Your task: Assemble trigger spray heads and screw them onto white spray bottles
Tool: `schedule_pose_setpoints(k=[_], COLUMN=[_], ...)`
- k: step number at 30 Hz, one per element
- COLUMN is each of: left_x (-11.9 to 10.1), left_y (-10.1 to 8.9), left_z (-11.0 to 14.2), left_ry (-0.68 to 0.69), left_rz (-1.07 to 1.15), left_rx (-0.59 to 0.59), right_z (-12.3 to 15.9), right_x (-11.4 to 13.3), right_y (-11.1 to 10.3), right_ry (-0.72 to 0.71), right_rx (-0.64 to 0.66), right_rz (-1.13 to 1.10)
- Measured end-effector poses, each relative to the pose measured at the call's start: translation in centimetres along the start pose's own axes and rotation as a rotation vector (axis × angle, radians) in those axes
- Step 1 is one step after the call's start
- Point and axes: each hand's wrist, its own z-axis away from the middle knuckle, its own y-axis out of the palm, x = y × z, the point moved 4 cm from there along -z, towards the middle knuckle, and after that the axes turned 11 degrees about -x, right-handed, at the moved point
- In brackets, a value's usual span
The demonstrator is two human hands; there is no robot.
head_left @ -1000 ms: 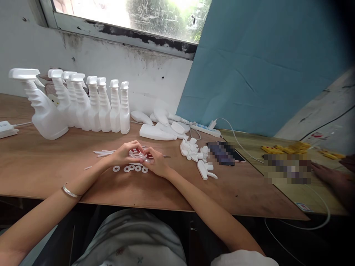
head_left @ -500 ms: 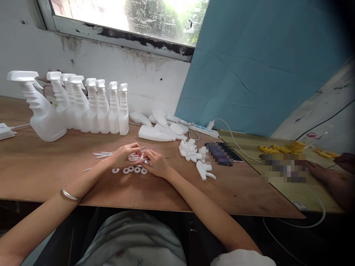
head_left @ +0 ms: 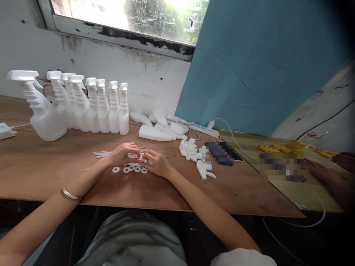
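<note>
My right hand (head_left: pixel 157 163) is closed around a small white plastic part, which looks like a trigger spray head (head_left: pixel 145 160) and is mostly covered by my fingers. From the other side, the curled fingers of my left hand (head_left: pixel 124 153) pinch at the same part, and the fingertips of both hands meet there. Just below lie several flat white ring washers (head_left: pixel 137 169) in a short row. Thin white tubes (head_left: pixel 101 153) stick out on the table behind my left wrist.
White spray bottles (head_left: pixel 104 111) with heads on stand along the left back. Bottles without heads (head_left: pixel 156 133) lie by the wall. Loose spray heads (head_left: pixel 190 148), phones (head_left: pixel 222 152) and a power strip (head_left: pixel 203 129) are to the right. Another person's hand (head_left: pixel 318 171) rests at far right.
My fingers have shifted slightly around the white part, with my left fingertips curling lower over it. The things on the table stay in place.
</note>
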Motion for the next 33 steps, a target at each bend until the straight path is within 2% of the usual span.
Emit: schedule_pose_setpoints(k=[8,21,28,33], left_x=[0.4,0.4,-0.8,-0.7], left_y=[0.2,0.5,0.3,0.4], left_z=[-0.1,-0.1,0.2,0.3], left_ry=[0.012,0.048,0.069,0.053], left_rz=[-0.014,0.003,-0.100,-0.180], left_rx=[0.016,0.025,-0.052,-0.046], right_z=[0.0,0.0,0.8,1.0], right_x=[-0.2,0.0,-0.4,-0.6], right_y=[0.1,0.2,0.6,0.9], right_ry=[0.039,0.023,0.122,0.144], right_rx=[-0.030,-0.001,-0.072,-0.058], right_rz=[-0.081,-0.032,-0.116,-0.135])
